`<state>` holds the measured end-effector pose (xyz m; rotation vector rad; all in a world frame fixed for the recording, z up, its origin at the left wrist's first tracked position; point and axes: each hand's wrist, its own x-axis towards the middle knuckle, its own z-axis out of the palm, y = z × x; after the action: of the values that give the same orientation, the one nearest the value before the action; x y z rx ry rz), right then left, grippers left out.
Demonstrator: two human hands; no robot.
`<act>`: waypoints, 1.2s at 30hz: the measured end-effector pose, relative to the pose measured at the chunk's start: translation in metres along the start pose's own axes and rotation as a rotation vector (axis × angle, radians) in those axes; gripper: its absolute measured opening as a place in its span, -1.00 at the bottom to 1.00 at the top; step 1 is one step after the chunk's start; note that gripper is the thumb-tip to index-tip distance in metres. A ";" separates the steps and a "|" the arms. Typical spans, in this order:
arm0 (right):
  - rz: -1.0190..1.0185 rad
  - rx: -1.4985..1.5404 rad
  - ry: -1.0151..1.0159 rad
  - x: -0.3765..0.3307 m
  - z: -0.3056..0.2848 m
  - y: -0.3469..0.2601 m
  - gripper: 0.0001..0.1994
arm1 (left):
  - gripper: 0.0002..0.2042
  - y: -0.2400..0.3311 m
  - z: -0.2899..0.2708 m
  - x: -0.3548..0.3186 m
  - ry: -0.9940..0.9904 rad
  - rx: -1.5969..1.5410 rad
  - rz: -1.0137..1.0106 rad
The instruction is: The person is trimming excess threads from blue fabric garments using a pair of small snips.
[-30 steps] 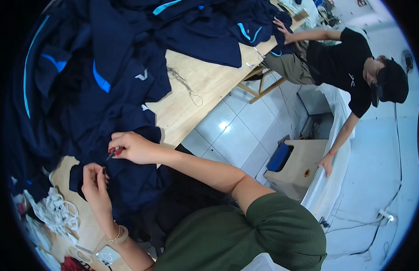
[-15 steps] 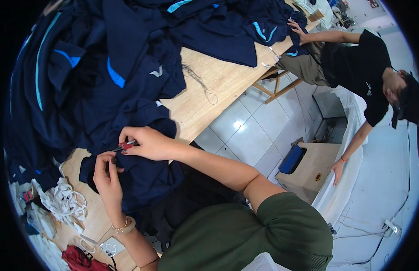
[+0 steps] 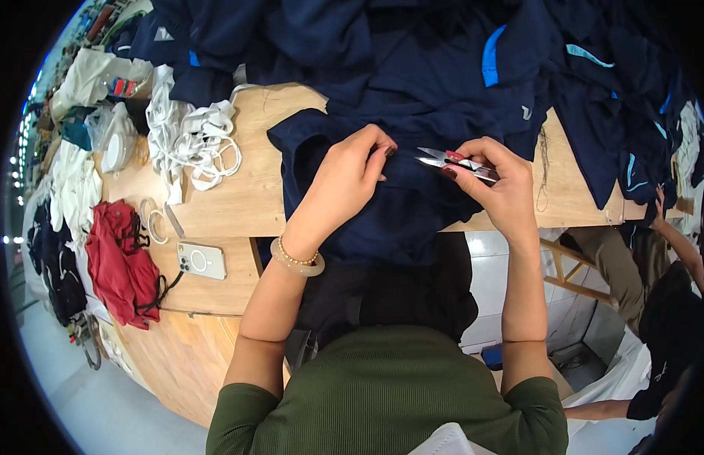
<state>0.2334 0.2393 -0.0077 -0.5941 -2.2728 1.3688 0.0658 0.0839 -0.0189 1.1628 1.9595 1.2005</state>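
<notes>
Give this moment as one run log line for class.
left hand: over navy fabric garment, hold unclear | right hand: holding silver metal snips, blades parted | at left: white fabric strips, pale rectangular phone

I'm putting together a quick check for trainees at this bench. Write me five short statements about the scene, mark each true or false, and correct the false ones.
1. The right grip holds thread snips. True.
2. The smartphone lies on top of the red fabric bundle. False: it lies beside the bundle, on the wooden tabletop.
3. The left grip is above the navy garment. True.
4. The pale bangle is on the person's right wrist. False: it is on the left wrist.
5. The tangled white strips lie to the left of both grips. True.
</notes>
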 end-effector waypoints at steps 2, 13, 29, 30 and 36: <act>-0.112 -0.051 -0.030 0.003 0.005 0.002 -0.83 | -0.91 -0.002 -0.002 0.001 0.007 -0.016 0.003; -0.274 -0.311 -0.106 0.021 0.012 -0.015 -0.80 | -0.90 -0.007 -0.008 0.009 0.023 0.091 0.061; -0.425 -0.426 -0.127 0.029 0.014 -0.018 -0.79 | -0.90 -0.005 -0.007 0.009 0.028 0.102 0.080; -0.425 -0.426 -0.128 0.029 0.012 -0.019 -0.79 | -0.90 -0.004 -0.007 0.008 0.027 0.085 0.064; -0.422 -0.478 -0.125 0.032 0.007 -0.023 -0.78 | -0.90 -0.006 -0.007 0.009 0.029 0.112 0.072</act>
<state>0.2001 0.2419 0.0137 -0.1455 -2.6474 0.6817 0.0536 0.0873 -0.0212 1.2892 2.0445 1.1618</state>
